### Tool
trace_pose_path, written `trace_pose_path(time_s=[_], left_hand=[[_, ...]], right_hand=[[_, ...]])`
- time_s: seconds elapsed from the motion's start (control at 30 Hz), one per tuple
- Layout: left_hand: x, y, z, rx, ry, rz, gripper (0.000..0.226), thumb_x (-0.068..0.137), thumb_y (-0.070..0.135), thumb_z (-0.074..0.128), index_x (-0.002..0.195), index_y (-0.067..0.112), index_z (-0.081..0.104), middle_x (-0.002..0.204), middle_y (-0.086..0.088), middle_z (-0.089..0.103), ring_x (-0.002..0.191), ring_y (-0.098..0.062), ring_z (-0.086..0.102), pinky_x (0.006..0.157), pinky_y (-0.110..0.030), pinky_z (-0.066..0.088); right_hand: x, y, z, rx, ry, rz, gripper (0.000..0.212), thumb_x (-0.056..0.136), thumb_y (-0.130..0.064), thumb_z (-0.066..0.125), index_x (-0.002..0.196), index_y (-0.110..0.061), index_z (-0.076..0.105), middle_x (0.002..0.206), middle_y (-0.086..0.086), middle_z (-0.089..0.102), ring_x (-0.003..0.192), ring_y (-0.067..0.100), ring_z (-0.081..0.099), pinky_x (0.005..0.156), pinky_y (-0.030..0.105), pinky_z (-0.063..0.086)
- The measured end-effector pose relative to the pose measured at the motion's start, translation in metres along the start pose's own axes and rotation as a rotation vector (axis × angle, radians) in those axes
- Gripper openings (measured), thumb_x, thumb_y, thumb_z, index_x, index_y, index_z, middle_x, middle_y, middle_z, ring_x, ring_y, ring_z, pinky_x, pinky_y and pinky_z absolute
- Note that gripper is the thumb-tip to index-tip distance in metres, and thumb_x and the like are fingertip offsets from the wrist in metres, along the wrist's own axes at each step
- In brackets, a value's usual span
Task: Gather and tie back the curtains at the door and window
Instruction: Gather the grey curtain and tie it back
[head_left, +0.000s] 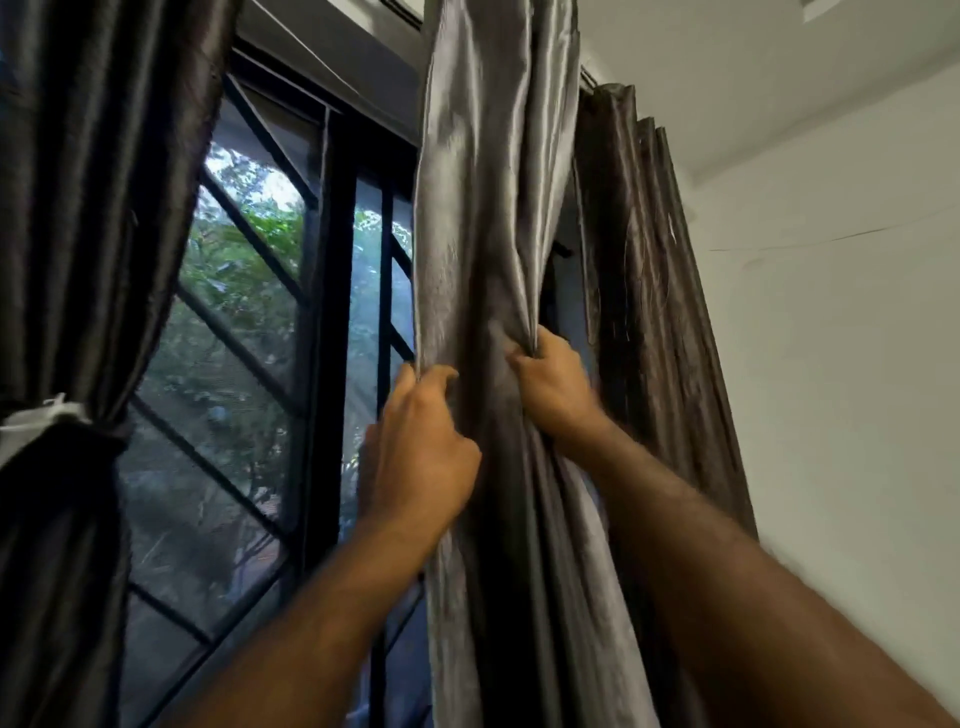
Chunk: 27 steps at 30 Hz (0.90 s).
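A shiny grey curtain (488, 218) hangs from the rail in the middle of the view. My left hand (423, 447) grips its left edge, fingers curled round the fabric. My right hand (553, 387) pinches a bunch of folds on its right side, a little higher. Between the two hands the cloth is gathered into vertical pleats. At the far left a darker curtain (98, 197) is bunched and held by a white tie (39, 418). Another dark curtain panel (649, 291) hangs loose behind my right hand, by the wall.
A black-framed window (332, 291) with diagonal bars and mesh shows green trees outside. A white wall (841, 364) stands at the right, with a thin crack line across it. The curtain rail (405, 15) runs under the ceiling.
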<state>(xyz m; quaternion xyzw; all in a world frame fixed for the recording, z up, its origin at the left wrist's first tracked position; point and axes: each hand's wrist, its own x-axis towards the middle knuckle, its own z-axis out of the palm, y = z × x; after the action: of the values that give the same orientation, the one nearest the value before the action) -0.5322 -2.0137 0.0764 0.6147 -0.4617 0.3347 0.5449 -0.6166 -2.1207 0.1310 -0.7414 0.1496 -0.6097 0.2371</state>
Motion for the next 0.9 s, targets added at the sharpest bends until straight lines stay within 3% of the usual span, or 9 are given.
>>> trace_pose_path(time_s=[0.13, 0.3, 0.43, 0.53, 0.63, 0.73, 0.8, 0.9], left_hand=[[0.009, -0.02, -0.045, 0.098, 0.112, 0.015, 0.05, 0.076, 0.002, 0.055, 0.12, 0.026, 0.056, 0.122, -0.006, 0.053, 0.103, -0.04, 0.059, 0.079, -0.047, 0.05], [0.017, -0.027, -0.084, 0.062, 0.297, 0.022, 0.026, 0.082, 0.023, 0.065, 0.105, 0.024, 0.051, 0.106, -0.01, 0.063, 0.093, -0.038, 0.061, 0.067, -0.038, 0.036], [-0.009, -0.008, -0.063, 0.09, 0.087, 0.005, 0.039, 0.077, 0.01, 0.059, 0.11, 0.027, 0.049, 0.113, -0.006, 0.058, 0.097, -0.04, 0.06, 0.069, -0.043, 0.045], [-0.024, -0.001, -0.044, 0.15, 0.045, 0.042, 0.053, 0.075, 0.003, 0.057, 0.121, 0.028, 0.045, 0.121, -0.002, 0.051, 0.099, -0.037, 0.06, 0.074, -0.046, 0.047], [-0.03, -0.002, -0.034, 0.216, 0.016, 0.042, 0.06, 0.08, 0.007, 0.063, 0.131, 0.026, 0.04, 0.129, -0.004, 0.046, 0.1, -0.035, 0.062, 0.071, -0.045, 0.049], [-0.039, -0.001, -0.027, 0.258, -0.029, 0.077, 0.068, 0.079, 0.01, 0.068, 0.136, 0.025, 0.033, 0.131, -0.005, 0.044, 0.099, -0.035, 0.063, 0.067, -0.042, 0.047], [-0.047, 0.004, -0.019, 0.261, -0.069, 0.138, 0.078, 0.079, 0.012, 0.07, 0.141, 0.023, 0.023, 0.132, -0.007, 0.047, 0.099, -0.033, 0.064, 0.066, -0.039, 0.045], [-0.057, 0.011, -0.009, 0.309, -0.129, 0.207, 0.092, 0.084, 0.017, 0.068, 0.146, 0.022, 0.0, 0.124, -0.012, 0.056, 0.087, -0.031, 0.066, 0.062, -0.04, 0.045]], right_hand=[[-0.006, -0.069, 0.058, 0.112, 0.053, -0.159, 0.03, 0.099, -0.018, 0.052, 0.125, -0.008, 0.063, 0.124, 0.019, 0.067, 0.118, 0.036, 0.059, 0.101, 0.048, 0.048], [-0.031, -0.115, 0.077, 0.106, 0.036, -0.317, 0.027, 0.097, -0.028, 0.052, 0.111, -0.009, 0.065, 0.109, 0.015, 0.071, 0.104, 0.034, 0.064, 0.084, 0.041, 0.051], [-0.04, -0.071, 0.047, -0.045, -0.034, -0.169, 0.025, 0.097, -0.024, 0.049, 0.113, -0.013, 0.064, 0.107, 0.01, 0.071, 0.098, 0.028, 0.066, 0.083, 0.041, 0.053], [-0.043, -0.037, 0.021, -0.04, 0.006, -0.028, 0.023, 0.101, -0.028, 0.05, 0.114, -0.016, 0.064, 0.104, 0.005, 0.071, 0.096, 0.025, 0.068, 0.081, 0.04, 0.058], [-0.043, -0.027, 0.002, 0.108, -0.025, -0.005, 0.022, 0.102, -0.028, 0.053, 0.112, -0.013, 0.066, 0.103, 0.008, 0.074, 0.096, 0.025, 0.072, 0.088, 0.046, 0.059], [-0.043, -0.029, -0.007, 0.031, 0.0, -0.05, 0.024, 0.101, -0.03, 0.055, 0.109, -0.01, 0.067, 0.102, 0.01, 0.073, 0.093, 0.026, 0.071, 0.087, 0.05, 0.058], [-0.047, -0.029, -0.001, -0.006, -0.014, -0.072, 0.02, 0.1, -0.038, 0.054, 0.095, -0.02, 0.062, 0.089, 0.0, 0.068, 0.079, 0.014, 0.067, 0.073, 0.04, 0.057], [-0.059, -0.03, 0.011, -0.005, -0.051, -0.034, 0.033, 0.093, -0.064, 0.049, 0.079, -0.034, 0.047, 0.077, -0.013, 0.056, 0.066, 0.0, 0.055, 0.061, 0.02, 0.04]])
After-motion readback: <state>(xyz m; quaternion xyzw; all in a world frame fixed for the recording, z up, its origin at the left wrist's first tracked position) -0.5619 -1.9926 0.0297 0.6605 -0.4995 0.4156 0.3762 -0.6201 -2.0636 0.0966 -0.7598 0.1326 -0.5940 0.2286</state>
